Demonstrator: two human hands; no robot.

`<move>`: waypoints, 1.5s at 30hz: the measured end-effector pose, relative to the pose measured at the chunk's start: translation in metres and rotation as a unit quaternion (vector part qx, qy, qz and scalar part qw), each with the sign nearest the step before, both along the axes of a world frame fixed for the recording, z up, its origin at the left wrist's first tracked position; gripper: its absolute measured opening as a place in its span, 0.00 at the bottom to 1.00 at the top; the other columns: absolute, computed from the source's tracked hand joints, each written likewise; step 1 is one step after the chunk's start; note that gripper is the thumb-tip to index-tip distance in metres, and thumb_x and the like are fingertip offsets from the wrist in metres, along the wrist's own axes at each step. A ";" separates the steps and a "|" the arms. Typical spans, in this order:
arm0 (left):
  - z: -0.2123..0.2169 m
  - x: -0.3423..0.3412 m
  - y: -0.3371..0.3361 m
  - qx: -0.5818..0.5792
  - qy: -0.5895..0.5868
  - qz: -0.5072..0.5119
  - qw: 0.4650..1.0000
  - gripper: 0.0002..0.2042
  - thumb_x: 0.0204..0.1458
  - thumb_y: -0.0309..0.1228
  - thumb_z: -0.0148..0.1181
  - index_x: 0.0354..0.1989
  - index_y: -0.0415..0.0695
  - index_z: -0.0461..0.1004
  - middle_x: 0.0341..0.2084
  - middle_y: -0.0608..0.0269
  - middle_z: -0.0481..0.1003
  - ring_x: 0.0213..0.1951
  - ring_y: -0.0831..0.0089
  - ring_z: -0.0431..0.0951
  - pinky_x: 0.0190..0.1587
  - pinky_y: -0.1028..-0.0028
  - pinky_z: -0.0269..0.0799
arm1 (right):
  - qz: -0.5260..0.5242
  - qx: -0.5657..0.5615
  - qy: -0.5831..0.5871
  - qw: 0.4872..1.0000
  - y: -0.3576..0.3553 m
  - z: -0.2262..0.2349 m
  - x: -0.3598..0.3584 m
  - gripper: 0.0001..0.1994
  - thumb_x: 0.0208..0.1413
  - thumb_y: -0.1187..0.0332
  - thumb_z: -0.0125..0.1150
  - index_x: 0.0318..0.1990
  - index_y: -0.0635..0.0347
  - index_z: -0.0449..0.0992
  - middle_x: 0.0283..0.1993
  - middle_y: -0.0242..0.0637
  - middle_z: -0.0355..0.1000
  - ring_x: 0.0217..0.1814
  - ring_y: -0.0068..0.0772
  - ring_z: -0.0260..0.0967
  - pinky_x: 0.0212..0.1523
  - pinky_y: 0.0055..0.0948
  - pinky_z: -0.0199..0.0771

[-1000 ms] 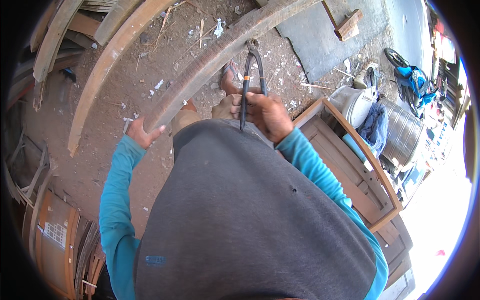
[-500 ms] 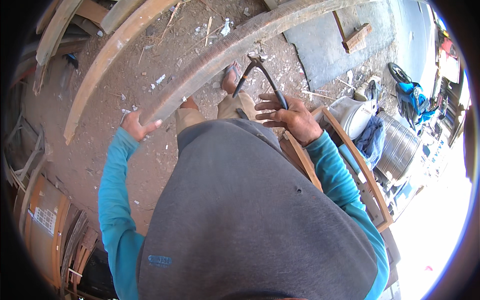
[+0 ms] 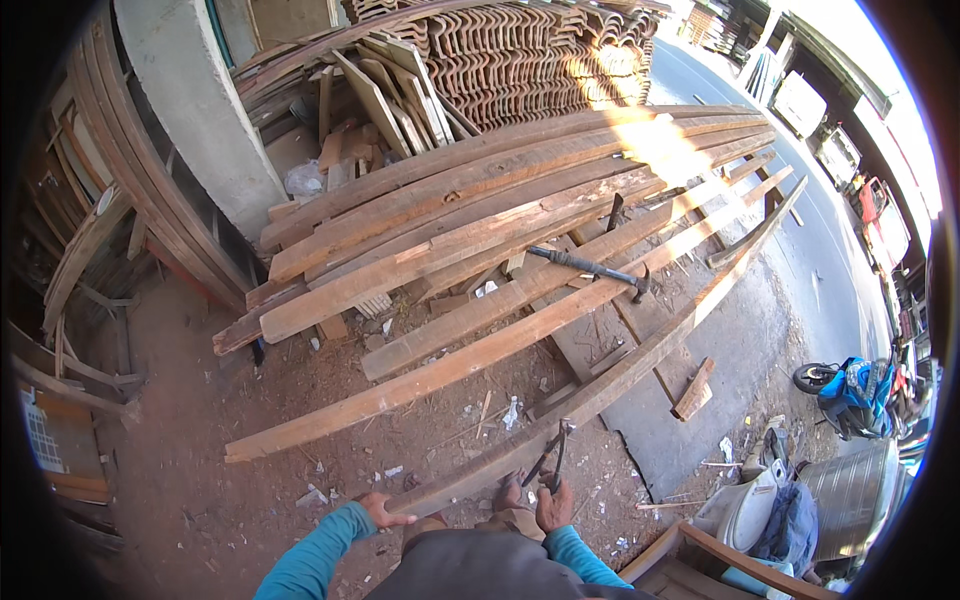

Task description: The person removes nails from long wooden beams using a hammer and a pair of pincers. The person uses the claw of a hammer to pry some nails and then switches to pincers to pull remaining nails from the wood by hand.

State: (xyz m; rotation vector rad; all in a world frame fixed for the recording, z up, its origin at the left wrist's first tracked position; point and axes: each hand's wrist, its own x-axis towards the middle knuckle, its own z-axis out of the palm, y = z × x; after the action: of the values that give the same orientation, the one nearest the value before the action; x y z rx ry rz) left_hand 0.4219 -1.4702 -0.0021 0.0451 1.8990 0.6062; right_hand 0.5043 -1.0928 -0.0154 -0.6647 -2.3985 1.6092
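A long wooden beam (image 3: 620,390) runs from my body toward the far right. Its near end sits against my left hand (image 3: 376,511), which grips it with the thumb over the top. Close to the beam's near side, my right hand (image 3: 555,506) is closed on one handle of a pair of pincers (image 3: 556,452). The pincers' jaws are up at the beam's edge, their legs spread apart; whether they bite on anything is too small to tell. Farther off, a hammer (image 3: 590,266) with a dark handle rests across other beams (image 3: 480,350).
Behind the beams rise stacked roof tiles (image 3: 500,60) and a concrete pillar (image 3: 205,110). A wood offcut (image 3: 694,388) lies on a grey sheet (image 3: 650,450). At the right are a metal drum (image 3: 850,495), a blue motorbike (image 3: 850,390) and a wooden frame (image 3: 740,557). Debris litters the ground.
The view has lifted, bringing the beams and hammer into sight. My right fingers, spread beside the pincers before, have closed round a handle. My left hand stays at the beam's end.
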 end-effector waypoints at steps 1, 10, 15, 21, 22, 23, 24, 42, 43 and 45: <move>0.001 0.000 0.000 0.006 0.000 0.004 1.000 0.46 0.34 0.70 0.65 0.52 0.39 0.77 0.44 0.44 0.79 0.48 0.53 0.79 0.54 0.62 0.72 | -0.014 -0.005 -0.030 0.999 -0.001 0.003 -0.002 0.09 0.49 0.73 0.52 0.39 0.63 0.72 0.39 0.49 0.73 0.44 0.47 0.72 0.48 0.40 0.69; 0.012 0.000 0.003 0.036 0.072 0.004 0.997 0.47 0.34 0.68 0.67 0.56 0.38 0.74 0.51 0.43 0.76 0.54 0.54 0.76 0.59 0.63 0.68 | -0.096 -0.300 -0.028 0.949 -0.012 0.013 -0.026 0.10 0.50 0.72 0.53 0.40 0.65 0.72 0.38 0.44 0.75 0.40 0.39 0.76 0.46 0.36 0.77; 0.005 -0.006 0.000 0.055 0.037 -0.020 0.998 0.47 0.35 0.62 0.71 0.59 0.38 0.70 0.50 0.42 0.76 0.54 0.56 0.76 0.58 0.64 0.69 | -0.061 -0.330 -0.074 0.939 0.005 0.027 -0.024 0.12 0.52 0.76 0.49 0.44 0.68 0.70 0.42 0.48 0.75 0.41 0.43 0.77 0.46 0.41 0.80; -0.003 -0.002 -0.004 0.103 0.077 -0.027 0.991 0.47 0.35 0.59 0.72 0.60 0.36 0.68 0.46 0.42 0.77 0.52 0.55 0.77 0.56 0.64 0.71 | -0.046 -0.397 -0.109 0.910 0.027 0.034 -0.011 0.13 0.51 0.78 0.47 0.45 0.69 0.70 0.46 0.49 0.74 0.44 0.45 0.77 0.48 0.43 0.80; -0.019 0.003 -0.011 0.089 0.115 -0.037 0.989 0.48 0.34 0.59 0.72 0.61 0.35 0.67 0.46 0.42 0.77 0.52 0.55 0.77 0.57 0.63 0.70 | -0.047 -0.397 -0.108 0.910 0.026 0.034 -0.011 0.13 0.51 0.78 0.47 0.45 0.69 0.70 0.46 0.49 0.74 0.44 0.45 0.77 0.48 0.43 0.80; -0.037 0.008 -0.018 0.089 0.116 -0.039 0.988 0.48 0.34 0.59 0.72 0.61 0.35 0.67 0.46 0.42 0.77 0.52 0.55 0.77 0.57 0.63 0.70 | -0.039 -0.386 -0.120 0.914 0.027 0.035 -0.013 0.13 0.51 0.79 0.47 0.45 0.69 0.70 0.45 0.49 0.74 0.44 0.45 0.77 0.48 0.43 0.80; -0.054 0.013 -0.026 0.066 0.142 -0.054 0.986 0.48 0.34 0.59 0.71 0.60 0.35 0.68 0.47 0.41 0.77 0.53 0.54 0.77 0.57 0.63 0.70 | -0.030 -0.376 -0.131 0.917 0.027 0.036 -0.014 0.14 0.50 0.79 0.47 0.45 0.69 0.70 0.45 0.49 0.74 0.45 0.44 0.77 0.47 0.42 0.80; 0.052 0.016 0.000 0.072 0.062 -0.012 0.995 0.51 0.31 0.63 0.72 0.59 0.34 0.69 0.53 0.38 0.74 0.57 0.52 0.73 0.61 0.63 0.66 | -0.033 -0.355 -0.125 0.926 0.022 0.007 -0.001 0.11 0.52 0.79 0.48 0.43 0.67 0.70 0.40 0.45 0.74 0.44 0.38 0.75 0.45 0.39 0.79; 0.062 0.015 0.004 0.045 0.073 0.010 0.996 0.53 0.30 0.64 0.72 0.60 0.33 0.67 0.54 0.37 0.72 0.58 0.52 0.72 0.62 0.63 0.65 | -0.023 -0.340 -0.126 0.932 0.023 0.006 -0.003 0.11 0.52 0.79 0.48 0.43 0.67 0.70 0.39 0.44 0.74 0.43 0.38 0.75 0.44 0.39 0.79; 0.058 0.012 0.005 0.024 0.075 -0.013 0.997 0.54 0.30 0.64 0.71 0.61 0.31 0.66 0.55 0.37 0.71 0.59 0.51 0.71 0.63 0.63 0.64 | -0.031 -0.346 -0.129 0.929 0.023 0.011 -0.005 0.11 0.52 0.79 0.48 0.43 0.67 0.70 0.39 0.43 0.73 0.44 0.38 0.75 0.44 0.38 0.79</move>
State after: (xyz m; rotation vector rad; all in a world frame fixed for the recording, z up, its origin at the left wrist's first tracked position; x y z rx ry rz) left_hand 0.4334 -1.4654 0.0562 0.1495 2.0249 0.6455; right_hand 0.4992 -1.0696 -0.0041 -1.1041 -1.8774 2.4874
